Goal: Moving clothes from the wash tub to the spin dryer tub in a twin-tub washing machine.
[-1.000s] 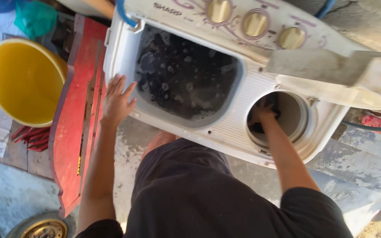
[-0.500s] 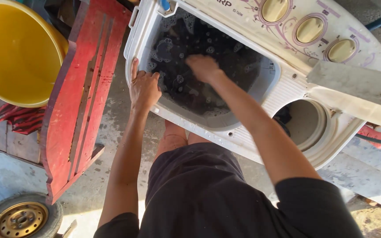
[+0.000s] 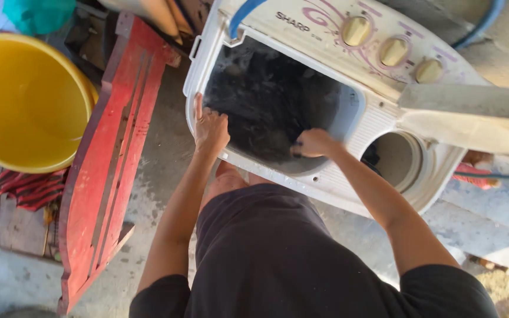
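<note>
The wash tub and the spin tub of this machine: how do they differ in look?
The wash tub has a wide, squarish opening and dark clothes; the right hand grips one. The spin tub has a smaller, round opening, mostly bare inside. Both are in one white washing machine.
</note>
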